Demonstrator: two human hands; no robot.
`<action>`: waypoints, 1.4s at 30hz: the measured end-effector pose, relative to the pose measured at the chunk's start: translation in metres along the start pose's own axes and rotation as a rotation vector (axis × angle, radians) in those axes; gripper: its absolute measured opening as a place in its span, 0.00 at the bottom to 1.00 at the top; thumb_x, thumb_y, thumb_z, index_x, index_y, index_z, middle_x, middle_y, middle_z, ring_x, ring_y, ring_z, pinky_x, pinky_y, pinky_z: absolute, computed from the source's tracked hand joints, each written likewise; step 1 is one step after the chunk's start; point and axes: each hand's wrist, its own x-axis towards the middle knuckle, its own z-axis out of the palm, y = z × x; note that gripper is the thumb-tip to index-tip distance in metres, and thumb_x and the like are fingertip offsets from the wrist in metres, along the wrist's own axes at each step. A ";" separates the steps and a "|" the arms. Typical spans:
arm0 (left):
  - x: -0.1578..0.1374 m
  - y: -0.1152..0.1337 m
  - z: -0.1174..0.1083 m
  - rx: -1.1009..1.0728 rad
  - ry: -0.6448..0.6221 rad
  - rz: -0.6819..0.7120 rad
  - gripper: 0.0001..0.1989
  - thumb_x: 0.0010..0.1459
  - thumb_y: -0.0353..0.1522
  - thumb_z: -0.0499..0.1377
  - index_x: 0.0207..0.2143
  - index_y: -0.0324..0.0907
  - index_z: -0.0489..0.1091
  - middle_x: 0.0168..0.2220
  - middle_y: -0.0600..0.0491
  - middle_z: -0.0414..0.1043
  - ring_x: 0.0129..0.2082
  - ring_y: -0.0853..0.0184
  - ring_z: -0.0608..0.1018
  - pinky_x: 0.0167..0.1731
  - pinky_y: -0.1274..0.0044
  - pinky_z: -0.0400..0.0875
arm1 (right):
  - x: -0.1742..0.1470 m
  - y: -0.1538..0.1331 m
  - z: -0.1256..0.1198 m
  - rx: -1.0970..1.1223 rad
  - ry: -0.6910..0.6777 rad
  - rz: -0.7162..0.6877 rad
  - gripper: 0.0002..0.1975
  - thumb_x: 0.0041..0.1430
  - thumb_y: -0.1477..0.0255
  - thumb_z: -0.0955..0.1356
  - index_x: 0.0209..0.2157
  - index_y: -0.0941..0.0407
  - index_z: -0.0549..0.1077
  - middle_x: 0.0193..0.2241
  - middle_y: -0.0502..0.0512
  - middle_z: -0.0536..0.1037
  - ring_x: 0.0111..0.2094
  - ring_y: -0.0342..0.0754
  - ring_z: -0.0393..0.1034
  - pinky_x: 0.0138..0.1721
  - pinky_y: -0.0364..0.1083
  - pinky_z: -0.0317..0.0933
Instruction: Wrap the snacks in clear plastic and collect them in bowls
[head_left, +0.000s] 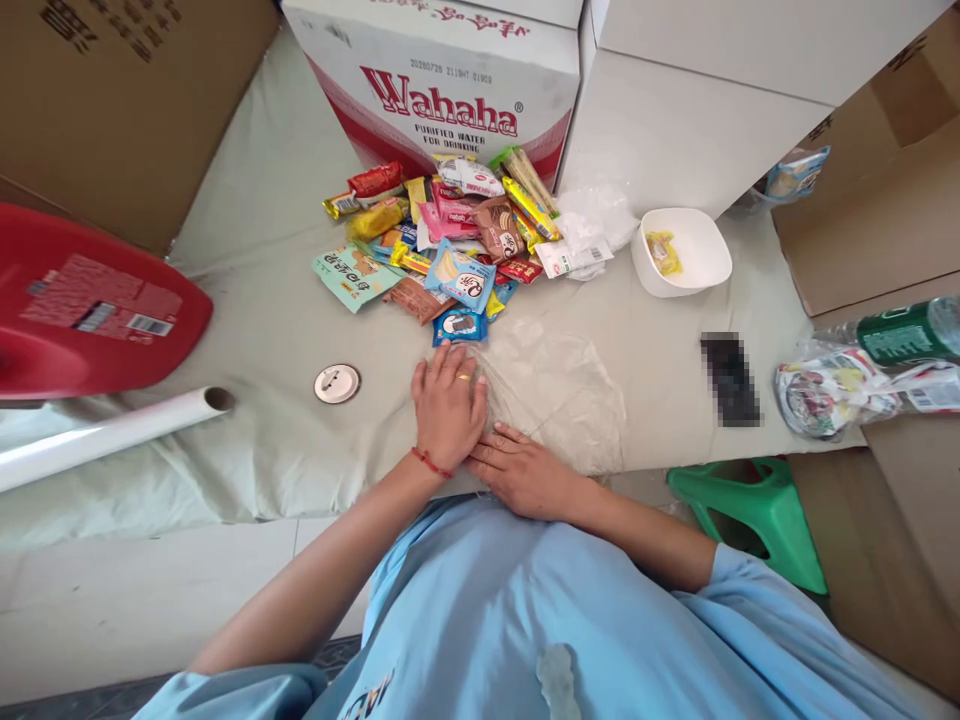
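My left hand (450, 405), with a red string bracelet and a ring, lies palm down on the cloth-covered surface, its fingers stretched out and holding nothing. Its fingertips reach the near edge of a dark blue snack packet (459, 326). Close beside it, my right hand (525, 475) rests flat, fingertips against the left hand's wrist side. A clear plastic bag (570, 390) is spread flat just right of my hands. Beyond them is a heap of wrapped snacks, among them a light blue packet (460, 274), a brown packet (498, 229) and a mint-green packet (358, 276).
A Wahaba-style water carton printed "Wahaha" (450, 90) stands behind the heap. To its right sits a white bowl (709, 255) holding a yellow wrapper. A round pin badge (337, 383), white tube (112, 440) and red container (97, 300) are left; a green stool (787, 520) stands right.
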 end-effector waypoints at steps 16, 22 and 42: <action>-0.023 -0.006 0.006 0.161 -0.271 0.120 0.34 0.73 0.47 0.44 0.76 0.44 0.48 0.76 0.40 0.46 0.76 0.50 0.53 0.69 0.42 0.25 | -0.037 0.034 -0.041 -0.011 0.244 0.391 0.28 0.75 0.63 0.60 0.72 0.55 0.60 0.73 0.63 0.60 0.75 0.56 0.50 0.73 0.63 0.49; -0.025 -0.007 0.004 0.201 -0.293 0.096 0.35 0.73 0.49 0.44 0.75 0.44 0.49 0.77 0.41 0.43 0.76 0.50 0.52 0.68 0.41 0.21 | -0.105 0.120 -0.068 -0.279 0.444 0.930 0.28 0.74 0.60 0.56 0.64 0.60 0.70 0.65 0.72 0.70 0.68 0.65 0.60 0.67 0.69 0.52; -0.024 -0.007 0.002 0.174 -0.266 0.105 0.38 0.71 0.52 0.46 0.75 0.42 0.50 0.76 0.36 0.44 0.76 0.47 0.52 0.67 0.37 0.26 | -0.027 0.156 -0.119 -0.217 0.585 0.794 0.19 0.70 0.65 0.61 0.52 0.59 0.77 0.52 0.69 0.79 0.55 0.61 0.70 0.62 0.62 0.60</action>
